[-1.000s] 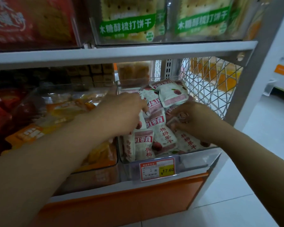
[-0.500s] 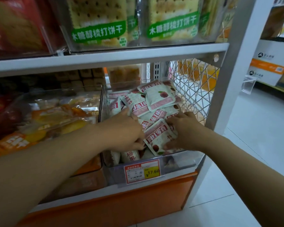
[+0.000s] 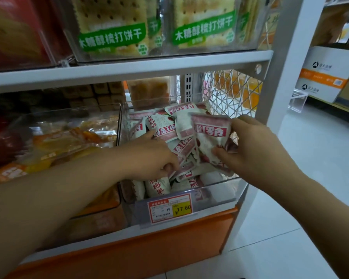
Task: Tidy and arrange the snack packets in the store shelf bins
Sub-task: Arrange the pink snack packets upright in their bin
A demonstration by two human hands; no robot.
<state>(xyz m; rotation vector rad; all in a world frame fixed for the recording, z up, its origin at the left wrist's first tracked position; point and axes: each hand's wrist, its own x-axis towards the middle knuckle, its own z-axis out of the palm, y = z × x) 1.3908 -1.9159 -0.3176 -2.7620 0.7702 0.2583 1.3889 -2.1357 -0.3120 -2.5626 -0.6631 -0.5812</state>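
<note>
A person's two bare hands work among small snack packets (image 3: 167, 129) heaped in a clear plastic bin (image 3: 220, 190) at the right end of a store shelf's lower level. The packets are white, pillow-shaped pouches with a red band carrying bold white characters, red characters running down the face and a picture of dark red fruit. They lie jumbled at all angles, some face up, some upside down, some standing on edge against the bin's front wall.

The right hand (image 3: 254, 148) holds one packet (image 3: 210, 135) raised above the right side of the heap. Its grip is closed on the pouch, thumb at the lower edge and fingers behind the top corner, and the red band faces the camera. The left hand (image 3: 149, 156) reaches into the middle of the pile with fingers curled among the pouches; whether its grip has hold of any of them cannot be told.

A red and yellow price tag (image 3: 170, 208) reading 17.60 sits on the bin's front. A white wire mesh panel (image 3: 230, 91) closes the shelf's right side. The neighbouring bin (image 3: 69, 141) to the left holds orange and yellow packs, and green-labelled cracker packs (image 3: 113, 31) stand on the shelf above.
</note>
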